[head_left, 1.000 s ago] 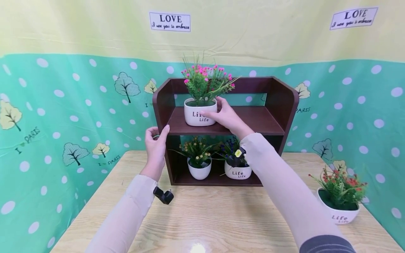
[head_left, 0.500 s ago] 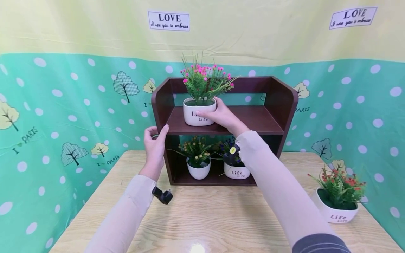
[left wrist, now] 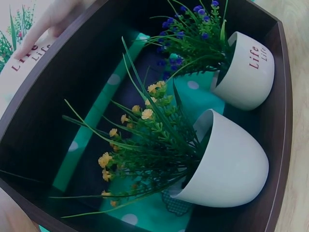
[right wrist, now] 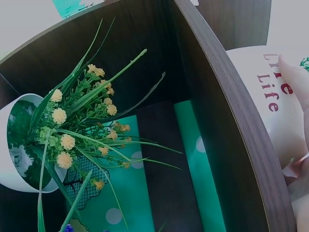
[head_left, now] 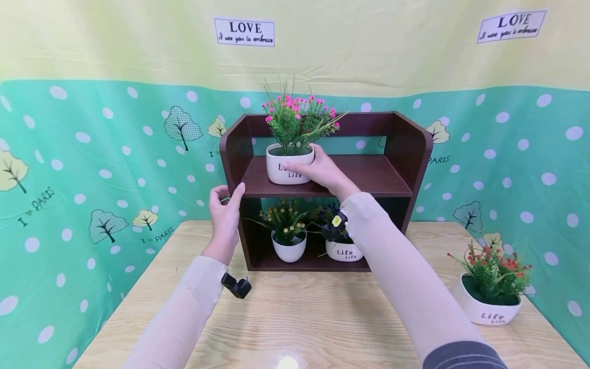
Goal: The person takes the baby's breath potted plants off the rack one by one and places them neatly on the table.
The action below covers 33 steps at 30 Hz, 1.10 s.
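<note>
A white oval pot with "Life" lettering (head_left: 275, 171) and pink flowers (head_left: 295, 105) stands on the upper board of the dark brown shelf (head_left: 375, 174), left of its middle. My right hand (head_left: 324, 171) grips this pot from the right, its thumb across the front; the fingers behind are partly hidden. My left hand (head_left: 225, 218) holds the shelf's left side panel, thumb at the front edge, other fingers round the outside. In the lower compartment stand a rounded white pot with yellow flowers (left wrist: 227, 169) and a white "Life" pot with blue-purple flowers (left wrist: 251, 72).
A white "Life" pot with red flowers (head_left: 495, 310) stands at the right on the wooden table (head_left: 286, 312). Behind the shelf hangs a green and yellow curtain (head_left: 138, 118). The right forearm passes in front of the lower compartment's right part.
My right thumb and wrist have shifted slightly left across the pot's front. The pot keeps its place on the shelf, and my left hand stays on the side panel.
</note>
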Each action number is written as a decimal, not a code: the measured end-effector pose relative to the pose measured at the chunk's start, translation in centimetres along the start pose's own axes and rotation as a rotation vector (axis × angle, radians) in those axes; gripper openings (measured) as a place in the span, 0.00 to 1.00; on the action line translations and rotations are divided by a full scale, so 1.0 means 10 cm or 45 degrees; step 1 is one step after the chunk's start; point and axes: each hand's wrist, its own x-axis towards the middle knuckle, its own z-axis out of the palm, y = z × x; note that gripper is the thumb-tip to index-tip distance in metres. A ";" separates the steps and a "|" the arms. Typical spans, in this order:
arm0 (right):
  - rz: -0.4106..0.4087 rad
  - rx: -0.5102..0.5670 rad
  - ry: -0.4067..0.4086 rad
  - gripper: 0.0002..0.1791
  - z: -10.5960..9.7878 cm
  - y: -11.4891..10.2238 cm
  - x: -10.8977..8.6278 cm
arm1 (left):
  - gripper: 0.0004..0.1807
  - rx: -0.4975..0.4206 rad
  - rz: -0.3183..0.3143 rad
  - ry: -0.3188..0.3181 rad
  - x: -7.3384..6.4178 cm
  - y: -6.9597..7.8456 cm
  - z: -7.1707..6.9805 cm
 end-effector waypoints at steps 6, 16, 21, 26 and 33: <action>-0.016 0.004 0.012 0.64 0.01 0.00 0.00 | 0.23 0.005 0.003 0.001 0.01 0.00 -0.01; 0.016 -0.040 0.051 0.66 0.02 -0.01 -0.01 | 0.23 0.009 -0.005 0.000 0.02 0.01 -0.01; 0.028 -0.053 0.071 0.67 0.02 0.01 -0.02 | 0.23 0.008 -0.014 -0.007 0.02 0.02 -0.01; 0.037 -0.049 0.055 0.68 0.01 0.00 -0.04 | 0.22 -0.002 -0.005 -0.001 0.02 0.01 -0.01; 0.035 0.013 0.046 0.69 -0.03 -0.02 -0.09 | 0.21 -0.033 0.019 0.002 0.02 -0.01 -0.01</action>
